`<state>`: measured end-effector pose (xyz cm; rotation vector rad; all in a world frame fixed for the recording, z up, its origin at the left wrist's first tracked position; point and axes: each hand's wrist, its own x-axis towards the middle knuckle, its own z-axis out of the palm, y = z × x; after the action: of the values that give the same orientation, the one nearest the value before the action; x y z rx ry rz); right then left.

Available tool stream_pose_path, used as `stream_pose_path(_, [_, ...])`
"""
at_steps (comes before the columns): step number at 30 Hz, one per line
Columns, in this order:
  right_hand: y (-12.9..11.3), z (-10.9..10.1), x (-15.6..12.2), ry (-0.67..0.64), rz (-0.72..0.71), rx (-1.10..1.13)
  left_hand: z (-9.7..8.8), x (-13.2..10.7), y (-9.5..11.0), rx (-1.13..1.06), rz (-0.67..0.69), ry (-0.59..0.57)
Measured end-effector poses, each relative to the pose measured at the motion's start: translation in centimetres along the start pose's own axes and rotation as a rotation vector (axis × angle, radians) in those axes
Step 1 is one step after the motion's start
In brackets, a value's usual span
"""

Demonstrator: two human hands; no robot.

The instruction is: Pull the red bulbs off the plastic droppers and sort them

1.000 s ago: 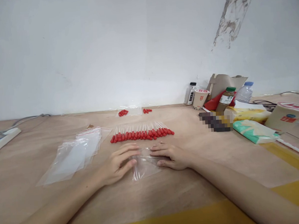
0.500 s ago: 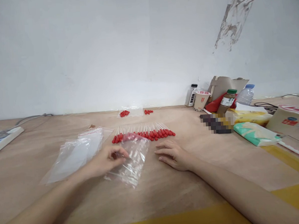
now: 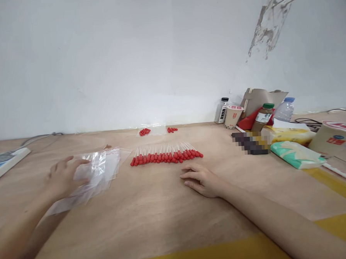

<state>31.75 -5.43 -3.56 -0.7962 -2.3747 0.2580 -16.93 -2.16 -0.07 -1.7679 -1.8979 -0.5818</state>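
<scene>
Left hand [image 3: 63,177]: blurred, thumb and fingers spread, over the left part of a pile of flat, clear plastic zip bags [image 3: 107,167]; contact, cannot tell. Centre: row of thin pale sticks with rounded red tips [image 3: 165,157]. Right hand [image 3: 201,180]: near row's right end, palm down, fingers loosely extended, grasping nothing.

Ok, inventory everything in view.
Sticks: many, red-tipped, centre
Plastic bags: several, clear, left
Red pieces: two clusters, red, back
Bottles: three, black-, green-, blue-capped, right
Cup: one, beige, right
Paper bag: one, tan, right
Packs: two, yellow, green, right
Tub: one, beige, right
Blurred object: one, dark, right
Unclear item: one, red, right
Power strip: one, white, left
Cables: several, grey/black, sides
Tape: bands, yellow, front
Table: one, brown, below
Wall: one, white, back
Left hand: one, at bags
Right hand: one, on table
</scene>
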Motion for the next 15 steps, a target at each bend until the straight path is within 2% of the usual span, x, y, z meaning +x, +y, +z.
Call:
stream_pose_path(1, [0.0, 0.0, 0.0, -0.001, 0.004, -0.001, -0.4, -0.1, 1.3, 0.074, 0.024, -0.05])
stream_pose_path(3, [0.0, -0.1, 0.0, -0.004, 0.013, -0.005, -1.2, -0.3, 4.4, 0.083, 0.135, -0.012])
stream_pose_path(6, [0.0, -0.2, 0.1, -0.039, 0.015, 0.0, -2.0, -1.1, 9.6, -0.157, 0.313, 0.063])
stream_pose_path(8, [0.0, -0.3, 0.2, -0.083, 0.003, 0.014, -2.1, -2.2, 12.8, -0.308, 0.435, -0.027])
stream_pose_path(9, [0.0, -0.4, 0.3, -0.11, -0.003, 0.021, -2.1, -2.8, 14.1, -0.354, 0.498, -0.117])
stream_pose_path(11, [0.1, -0.5, 0.3, -0.161, -0.007, 0.029, -2.2, -4.1, 16.2, -0.403, 0.547, -0.251])
stream_pose_path(13, [0.1, -0.6, 0.2, -0.2, 0.0, 0.035, -2.4, -5.2, 17.4, -0.44, 0.577, -0.347])
stream_pose_path(15, [0.2, -0.7, 0.2, -0.212, 0.013, 0.034, -2.6, -5.8, 17.9, -0.475, 0.574, -0.383])
